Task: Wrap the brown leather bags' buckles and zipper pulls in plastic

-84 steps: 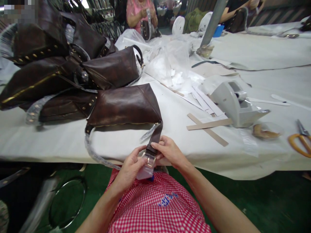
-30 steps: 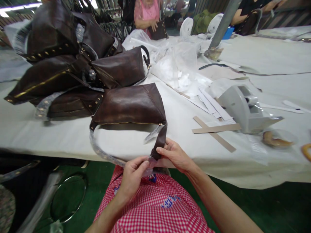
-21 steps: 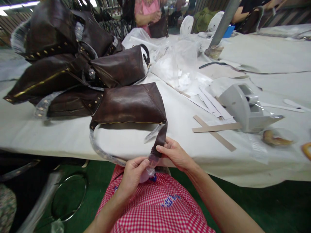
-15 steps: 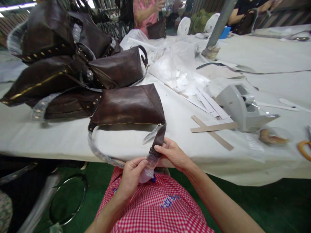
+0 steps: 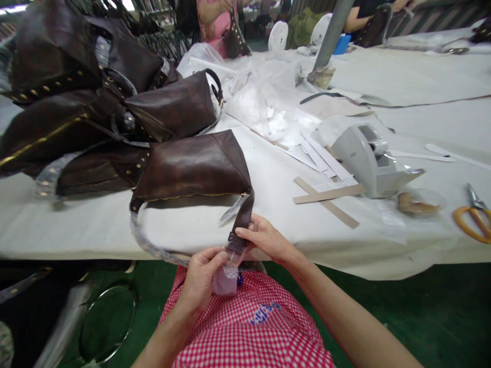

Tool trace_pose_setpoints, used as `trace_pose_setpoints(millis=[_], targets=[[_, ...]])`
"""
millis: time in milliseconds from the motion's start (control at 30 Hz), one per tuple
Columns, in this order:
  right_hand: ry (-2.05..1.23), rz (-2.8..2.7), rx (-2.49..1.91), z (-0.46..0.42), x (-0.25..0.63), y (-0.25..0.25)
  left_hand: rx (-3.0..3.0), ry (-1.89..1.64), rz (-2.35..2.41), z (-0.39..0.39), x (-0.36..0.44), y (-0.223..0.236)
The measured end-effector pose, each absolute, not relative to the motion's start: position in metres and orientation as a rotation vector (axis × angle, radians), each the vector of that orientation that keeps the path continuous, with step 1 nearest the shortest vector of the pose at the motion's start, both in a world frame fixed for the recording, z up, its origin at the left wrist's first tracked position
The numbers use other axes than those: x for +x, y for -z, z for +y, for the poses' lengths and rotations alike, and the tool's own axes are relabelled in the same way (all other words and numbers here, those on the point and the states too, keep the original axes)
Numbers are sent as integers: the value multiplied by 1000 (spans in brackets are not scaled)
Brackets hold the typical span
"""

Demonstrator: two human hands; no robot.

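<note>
A dark brown leather handbag point(image 5: 194, 166) lies on the white-covered table, its zip edge towards me. From its right corner the shoulder strap point(image 5: 244, 212) runs down to the table's front edge. My right hand point(image 5: 266, 238) is closed on this strap, thumb on top beside a strap loop. Just below, my left hand point(image 5: 203, 273) pinches the clear plastic wrap point(image 5: 226, 278) around the strap's end; a loose flap of it hangs over my checked apron. The other end of the strap, wrapped in plastic, curves back to the bag's left corner.
More brown handbags point(image 5: 53, 56) are piled at the left. To the right are a grey tape dispenser point(image 5: 362, 158), crossed card strips point(image 5: 326, 197), orange-handled scissors point(image 5: 473, 222) and a plastic bag point(image 5: 264, 97) with white scraps. A metal post point(image 5: 333, 36) stands behind. Co-workers handle bags across the table.
The view has shifted slightly, so the table things appear further left. Both hands keep their hold on the strap and wrap; the plastic flap hangs a little more spread out.
</note>
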State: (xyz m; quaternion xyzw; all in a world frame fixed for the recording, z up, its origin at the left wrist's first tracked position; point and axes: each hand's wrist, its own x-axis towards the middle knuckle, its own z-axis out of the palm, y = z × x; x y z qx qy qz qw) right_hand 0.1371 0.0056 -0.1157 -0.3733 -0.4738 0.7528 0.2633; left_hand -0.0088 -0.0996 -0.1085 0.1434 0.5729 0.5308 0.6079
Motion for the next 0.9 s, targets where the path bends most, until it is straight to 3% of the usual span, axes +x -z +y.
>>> trace_pose_setpoints(millis=[900], targets=[[-1949,-1301,-881,0,133,126,528,-1333,1524,-92,0,109]])
